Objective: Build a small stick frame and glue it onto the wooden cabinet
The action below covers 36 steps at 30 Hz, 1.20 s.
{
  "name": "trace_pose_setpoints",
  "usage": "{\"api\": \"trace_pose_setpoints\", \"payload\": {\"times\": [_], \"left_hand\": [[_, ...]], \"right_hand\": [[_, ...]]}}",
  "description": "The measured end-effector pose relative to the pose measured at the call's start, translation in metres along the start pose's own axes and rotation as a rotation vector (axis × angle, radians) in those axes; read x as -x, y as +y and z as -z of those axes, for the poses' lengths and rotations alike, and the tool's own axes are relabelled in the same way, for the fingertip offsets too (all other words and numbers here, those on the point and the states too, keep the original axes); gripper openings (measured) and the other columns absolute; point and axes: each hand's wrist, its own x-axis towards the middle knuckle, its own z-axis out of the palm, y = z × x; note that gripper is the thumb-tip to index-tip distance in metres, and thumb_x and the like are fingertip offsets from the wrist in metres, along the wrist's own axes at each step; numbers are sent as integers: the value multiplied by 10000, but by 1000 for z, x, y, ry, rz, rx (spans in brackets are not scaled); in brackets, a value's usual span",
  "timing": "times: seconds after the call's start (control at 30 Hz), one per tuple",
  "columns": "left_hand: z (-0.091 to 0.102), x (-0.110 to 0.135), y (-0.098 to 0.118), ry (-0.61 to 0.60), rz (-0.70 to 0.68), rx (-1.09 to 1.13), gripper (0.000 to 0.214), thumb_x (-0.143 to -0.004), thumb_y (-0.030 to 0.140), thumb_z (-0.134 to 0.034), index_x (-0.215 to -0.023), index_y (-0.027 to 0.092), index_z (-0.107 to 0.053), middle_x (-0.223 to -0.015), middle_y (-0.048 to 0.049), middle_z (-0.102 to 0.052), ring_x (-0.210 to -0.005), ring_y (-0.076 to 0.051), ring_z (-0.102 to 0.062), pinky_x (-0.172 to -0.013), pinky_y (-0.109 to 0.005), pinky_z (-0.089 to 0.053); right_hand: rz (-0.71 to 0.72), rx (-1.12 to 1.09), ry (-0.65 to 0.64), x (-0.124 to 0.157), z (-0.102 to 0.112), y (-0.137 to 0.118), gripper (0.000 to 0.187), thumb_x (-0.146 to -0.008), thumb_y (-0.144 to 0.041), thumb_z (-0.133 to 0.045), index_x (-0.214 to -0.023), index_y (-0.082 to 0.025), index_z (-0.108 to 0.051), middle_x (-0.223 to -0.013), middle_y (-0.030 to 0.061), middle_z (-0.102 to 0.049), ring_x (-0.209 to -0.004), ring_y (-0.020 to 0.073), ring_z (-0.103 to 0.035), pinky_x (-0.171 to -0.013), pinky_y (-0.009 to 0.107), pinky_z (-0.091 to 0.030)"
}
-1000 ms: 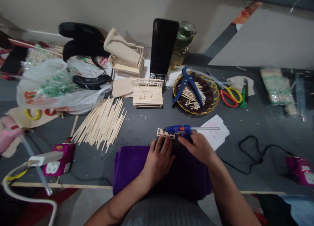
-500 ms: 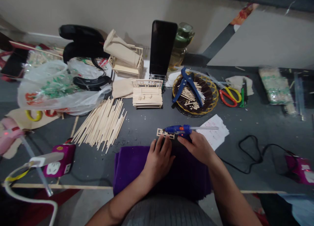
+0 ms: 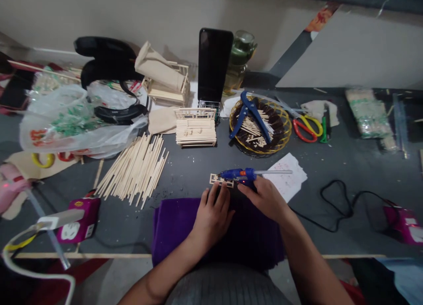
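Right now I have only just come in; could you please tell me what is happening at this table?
A person holds a blue glue gun in the right hand, its tip over a small wooden frame. The fingertips of the left hand are at the frame's near edge. A folded purple cloth lies under the hands. Loose sticks lie to the left, and a little stick bench stands behind the frame.
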Motion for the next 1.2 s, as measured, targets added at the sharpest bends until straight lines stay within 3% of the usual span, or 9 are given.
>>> {"api": "trace_pose_setpoints", "payload": {"times": [0.63, 0.97, 1.2], "left_hand": [[-1, 0, 0, -2, 11, 24, 514, -954, 410, -410, -1362, 117, -518, -1501, -88, -420, -1368, -298, -368, -1057, -449, -364], [0, 0, 0, -11, 14, 28, 508, -948, 411, -425, -1355, 126, -529, -1492, -93, -434, -1370, -297, -366, -1055, -445, -368], [1, -1, 0, -5, 11, 24, 500, -954, 405, -410, -1343, 119, -540, -1483, -92, -446, -1362, -298, -379, -1051, -445, -368]], "right_hand": [[-6, 55, -12, 1, 0, 0, 275, -881, -388, -485, -844, -186, -668, -805, 93, -734, -774, 237, -687, -683, 302, -468], [-5, 0, -25, 1, 2, 0, 282, -867, -399, -475, -749, -202, -639, -718, 70, -710, -708, 224, -676, -665, 300, -468], [18, 27, 23, 2, -3, 3, 272, -876, -385, -467, -785, -195, -639, -761, 89, -714, -750, 234, -678, -673, 302, -472]]}}
